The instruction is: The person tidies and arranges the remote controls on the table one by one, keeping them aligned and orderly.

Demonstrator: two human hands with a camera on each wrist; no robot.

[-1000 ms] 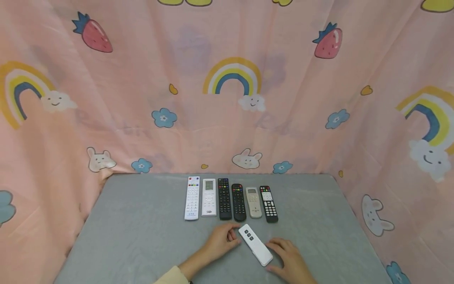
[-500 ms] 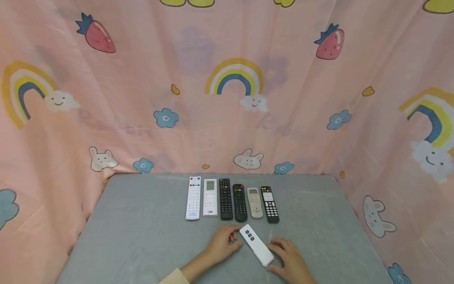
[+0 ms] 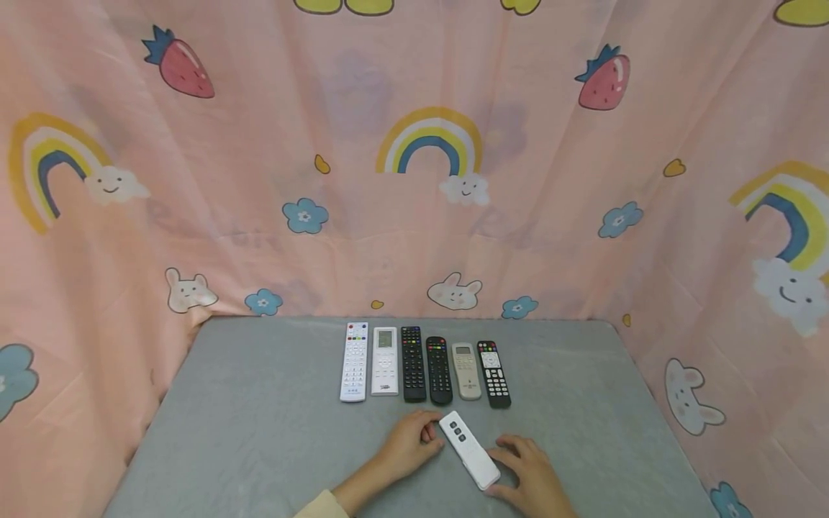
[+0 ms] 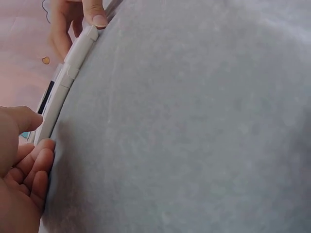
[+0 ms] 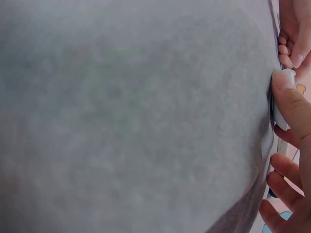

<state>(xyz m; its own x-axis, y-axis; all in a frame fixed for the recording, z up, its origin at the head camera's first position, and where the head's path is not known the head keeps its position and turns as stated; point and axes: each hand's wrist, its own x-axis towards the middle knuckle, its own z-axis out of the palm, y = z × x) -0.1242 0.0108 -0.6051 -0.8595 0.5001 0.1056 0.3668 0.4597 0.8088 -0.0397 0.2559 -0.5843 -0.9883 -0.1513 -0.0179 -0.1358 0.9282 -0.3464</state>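
A white remote control [image 3: 471,453] with three dark buttons lies slanted on the grey table. The index finger of my left hand [image 3: 408,444] touches its far left end. The left thumb stays a little apart from its side, and the other fingers are loosely curled. At its near right end, my right hand [image 3: 532,475] holds a corner between thumb and index finger. In the left wrist view, the remote control [image 4: 60,90] appears edge-on between both hands. The right thumb [image 5: 285,86] partly covers it in the right wrist view.
Behind it stands a row of several remotes: a white one [image 3: 354,363], a white one with a screen [image 3: 385,370], two black ones [image 3: 413,367] [image 3: 439,370], a beige one [image 3: 466,373] and a black one with white keys [image 3: 495,374]. A pink patterned curtain [image 3: 350,252] encloses the table [image 3: 272,403].
The head view has shifted slightly. Both hands stay at the ends of the white remote control, which has barely moved; the row behind is unchanged.
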